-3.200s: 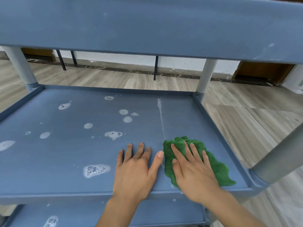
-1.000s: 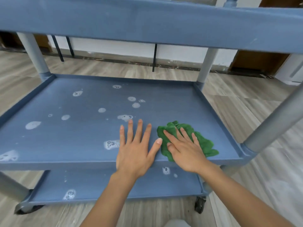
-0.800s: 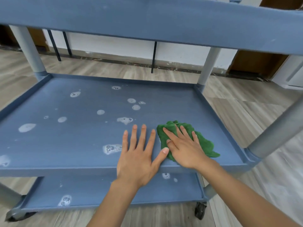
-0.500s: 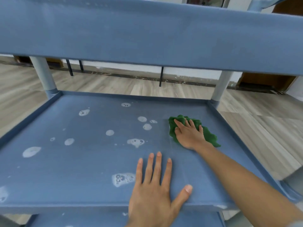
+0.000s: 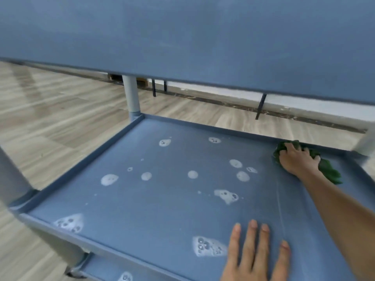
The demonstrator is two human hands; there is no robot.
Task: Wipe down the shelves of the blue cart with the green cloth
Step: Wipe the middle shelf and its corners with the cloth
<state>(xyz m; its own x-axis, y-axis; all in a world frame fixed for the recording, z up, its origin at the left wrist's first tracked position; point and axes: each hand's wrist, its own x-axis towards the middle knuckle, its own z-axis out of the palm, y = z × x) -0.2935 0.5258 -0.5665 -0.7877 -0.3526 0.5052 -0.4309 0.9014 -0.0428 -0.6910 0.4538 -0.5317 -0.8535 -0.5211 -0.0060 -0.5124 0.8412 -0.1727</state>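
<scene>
The blue cart's middle shelf [image 5: 166, 201] fills the view, dotted with several white foam patches [image 5: 226, 195]. My right hand [image 5: 296, 159] presses the green cloth [image 5: 328, 171] flat against the far right corner of the shelf, close to the back rim. The cloth bunches out from under the palm on both sides. My left hand [image 5: 257, 254] lies flat and spread on the near right part of the shelf, holding nothing. The top shelf [image 5: 182, 37] hangs close overhead and blocks the upper view.
A grey post [image 5: 132, 98] rises at the shelf's far left corner and another [image 5: 10, 175] at the near left. The bottom shelf [image 5: 121, 274] shows below the front rim with foam on it. Wooden floor [image 5: 50, 118] and a white wall base lie beyond.
My right hand has slid the cloth away from me, from the near right of the shelf to the far right corner. My left hand stayed flat near the front edge. The view swung left.
</scene>
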